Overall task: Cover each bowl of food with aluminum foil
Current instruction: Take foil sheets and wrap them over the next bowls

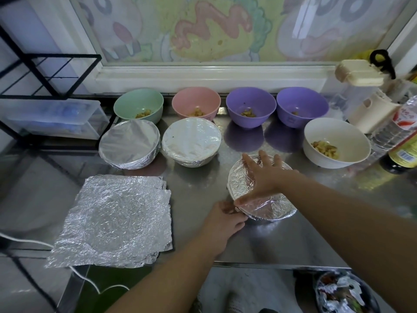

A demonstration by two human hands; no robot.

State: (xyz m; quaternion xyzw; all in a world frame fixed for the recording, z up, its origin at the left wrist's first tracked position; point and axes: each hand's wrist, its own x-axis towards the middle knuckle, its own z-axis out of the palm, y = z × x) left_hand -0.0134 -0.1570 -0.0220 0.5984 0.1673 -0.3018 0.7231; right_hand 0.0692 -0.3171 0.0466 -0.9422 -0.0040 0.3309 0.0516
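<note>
Presently, the near foil-covered bowl [268, 210] is pressed by the spread right hand [262, 175]; its left edge is pinched by the left hand [222, 219].

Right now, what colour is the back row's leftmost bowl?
The bowl is mint green; head view.

black wire rack [63, 55], cream container [358, 72], dark bottle [404, 154]
</note>
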